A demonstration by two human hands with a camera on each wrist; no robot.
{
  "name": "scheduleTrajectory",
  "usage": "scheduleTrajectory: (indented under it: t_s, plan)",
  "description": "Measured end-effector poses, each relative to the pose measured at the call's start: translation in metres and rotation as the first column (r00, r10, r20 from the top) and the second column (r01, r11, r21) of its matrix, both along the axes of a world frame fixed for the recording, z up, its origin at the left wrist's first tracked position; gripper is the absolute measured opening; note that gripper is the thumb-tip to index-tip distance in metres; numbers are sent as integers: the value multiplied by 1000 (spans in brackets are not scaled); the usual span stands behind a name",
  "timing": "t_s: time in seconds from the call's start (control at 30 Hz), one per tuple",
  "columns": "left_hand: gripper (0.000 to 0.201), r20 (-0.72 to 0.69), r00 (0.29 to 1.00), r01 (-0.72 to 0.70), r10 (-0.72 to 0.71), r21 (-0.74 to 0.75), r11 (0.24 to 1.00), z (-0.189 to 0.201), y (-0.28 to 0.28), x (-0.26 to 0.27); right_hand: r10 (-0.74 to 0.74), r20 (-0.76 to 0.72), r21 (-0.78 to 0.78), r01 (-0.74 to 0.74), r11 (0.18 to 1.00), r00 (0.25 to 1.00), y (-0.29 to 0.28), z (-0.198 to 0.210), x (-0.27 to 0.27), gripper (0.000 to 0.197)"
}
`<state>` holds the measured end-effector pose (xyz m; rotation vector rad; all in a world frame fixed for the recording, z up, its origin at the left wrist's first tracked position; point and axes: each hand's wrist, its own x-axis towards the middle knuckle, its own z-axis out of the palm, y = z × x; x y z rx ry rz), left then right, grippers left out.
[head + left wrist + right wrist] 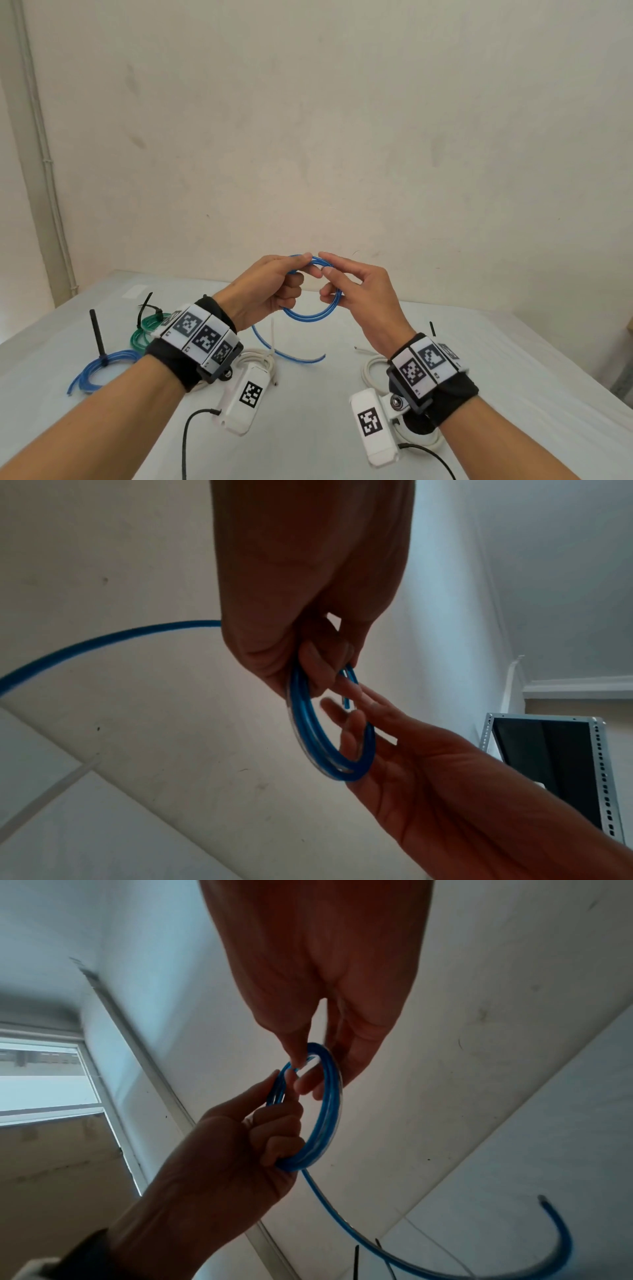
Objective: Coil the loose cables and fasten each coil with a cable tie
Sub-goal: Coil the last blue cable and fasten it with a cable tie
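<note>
I hold a blue cable coil (308, 313) up above the white table (496, 359). My left hand (298, 271) grips the coil's left side with curled fingers, as the right wrist view shows at the coil (329, 1096). My right hand (328, 264) pinches the coil's upper right between thumb and fingers. The left wrist view shows the coil (342, 771) resting against the right hand's fingers (352, 723). A loose blue tail (291, 354) hangs from the coil and curves onto the table, its free end (542, 1198) bare.
On the table at left lie a blue coil (99, 371) and a green coil (145, 330), each bound by a black tie. A white coil (262, 356) lies under my left wrist and a white cable (371, 371) near my right. The wall stands close behind.
</note>
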<state>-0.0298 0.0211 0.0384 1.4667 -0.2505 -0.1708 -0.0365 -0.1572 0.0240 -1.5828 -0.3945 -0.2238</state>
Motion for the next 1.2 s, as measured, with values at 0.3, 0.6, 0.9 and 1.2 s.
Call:
scheduleTrajectory:
  t_s: [0.3,0.6,0.9,1.2]
  plan:
    - [39,100,986,-159,132,354,922,10,1,-1,-270,216,-57,288,956,938,-5,1,13,22]
    - [62,313,949,-146,27,364,920,27,-6,11,-188,352,-141,251,958,917,1,17,5,22]
    - [36,-26,998,60,-63,-130,990,25,-11,-1,-281,334,38,285,958,900,9,15,6,21]
    - [36,278,938,-173,209,-146,974,37,-13,3,-223,-50,28,224,974,974,15,21,5,40]
